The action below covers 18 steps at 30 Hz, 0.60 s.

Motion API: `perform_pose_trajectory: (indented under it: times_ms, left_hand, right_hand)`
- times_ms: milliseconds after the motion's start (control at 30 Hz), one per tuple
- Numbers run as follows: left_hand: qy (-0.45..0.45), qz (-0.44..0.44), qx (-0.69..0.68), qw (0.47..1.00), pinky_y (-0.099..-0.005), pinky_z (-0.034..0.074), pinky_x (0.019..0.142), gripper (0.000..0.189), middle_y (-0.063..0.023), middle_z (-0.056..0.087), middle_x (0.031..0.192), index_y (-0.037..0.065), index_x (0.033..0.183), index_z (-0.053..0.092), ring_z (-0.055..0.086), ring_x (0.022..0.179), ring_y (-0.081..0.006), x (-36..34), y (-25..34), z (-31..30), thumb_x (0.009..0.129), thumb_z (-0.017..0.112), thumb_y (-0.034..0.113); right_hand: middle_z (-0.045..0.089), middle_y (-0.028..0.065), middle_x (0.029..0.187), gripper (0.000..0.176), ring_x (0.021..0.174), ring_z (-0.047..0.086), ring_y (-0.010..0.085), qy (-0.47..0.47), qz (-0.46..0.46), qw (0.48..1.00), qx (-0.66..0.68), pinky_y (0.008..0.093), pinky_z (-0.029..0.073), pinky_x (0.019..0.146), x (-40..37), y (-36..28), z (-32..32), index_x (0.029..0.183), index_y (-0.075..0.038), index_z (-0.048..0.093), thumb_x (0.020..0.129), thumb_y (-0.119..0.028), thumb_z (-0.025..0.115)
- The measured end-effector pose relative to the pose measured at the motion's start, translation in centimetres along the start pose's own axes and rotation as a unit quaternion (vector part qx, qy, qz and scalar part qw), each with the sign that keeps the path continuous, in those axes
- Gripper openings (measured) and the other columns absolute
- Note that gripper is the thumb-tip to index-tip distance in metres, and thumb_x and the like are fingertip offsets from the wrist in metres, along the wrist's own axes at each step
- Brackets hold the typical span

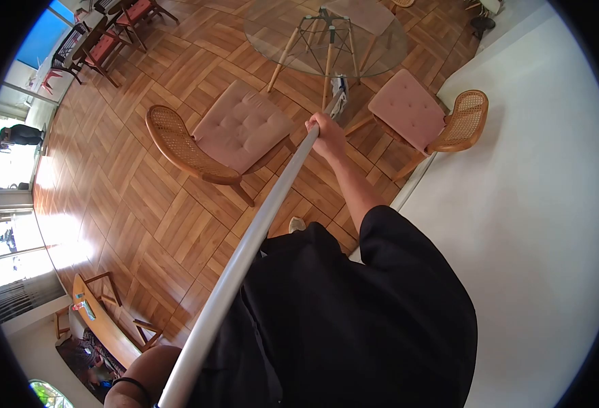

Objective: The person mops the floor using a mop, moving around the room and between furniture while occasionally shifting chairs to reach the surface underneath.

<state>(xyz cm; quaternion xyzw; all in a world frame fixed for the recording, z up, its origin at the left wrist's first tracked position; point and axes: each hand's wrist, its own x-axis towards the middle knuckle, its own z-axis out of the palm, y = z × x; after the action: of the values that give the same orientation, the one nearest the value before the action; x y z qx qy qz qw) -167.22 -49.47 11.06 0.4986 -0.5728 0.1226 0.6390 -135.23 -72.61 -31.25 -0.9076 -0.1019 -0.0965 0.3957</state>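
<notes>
My right hand [328, 134] is closed around the upper-middle stretch of a long grey mop handle [245, 248], which slants from the bottom left of the view up to the table. At its far end a whitish mop head [340, 102] shows beside the legs of a round glass table [388, 58], partly hidden by the handle. Of my left arm [153, 367], a part with a black band shows at the bottom left, beside the handle's near end. The left fingers are out of sight, so their grip cannot be seen.
Pink-cushioned cane chairs stand left [242, 129] and right [408, 112] of the handle. A white wall [531, 231] runs along the right side. A wooden table [112, 326] with a seated person [95, 357] behind it is lower left. Red-seated chairs [102, 49] are far left.
</notes>
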Motion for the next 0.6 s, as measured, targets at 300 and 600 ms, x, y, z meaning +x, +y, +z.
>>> perform_pose_trajectory:
  times_ms: [300, 600]
  left_hand:
    - [0.122, -0.053, 0.082, 0.988, -0.0261, 0.047, 0.049, 0.023, -0.0006, 0.053, 0.053, 0.009, 0.066, 0.054, 0.053, 0.045, -0.0106, -1.2, -4.1, 0.2, 0.079, 0.073, 0.012]
    - [0.044, -0.188, 0.050, 0.980, -0.0295, 0.054, 0.068, 0.036, -0.0025, 0.065, 0.065, 0.011, 0.069, 0.054, 0.064, 0.060, -0.0169, -4.5, -7.6, -1.7, 0.083, 0.082, 0.027]
  right_hand:
    - [0.065, 0.0067, 0.099, 0.024, 0.096, 0.064, 0.0322, -0.214, 0.017, 0.975, -0.054, 0.0444, 0.051, 0.078, -2.2, 4.6, 0.8, 0.094, -0.011, 0.061, 0.094, -0.035, 0.063]
    - [0.062, 0.0075, 0.108, 0.026, 0.098, 0.062, 0.0338, -0.203, 0.070, 0.977, -0.013, 0.0453, 0.051, 0.081, -6.9, 6.6, 4.6, 0.096, -0.012, 0.057, 0.097, -0.037, 0.058]
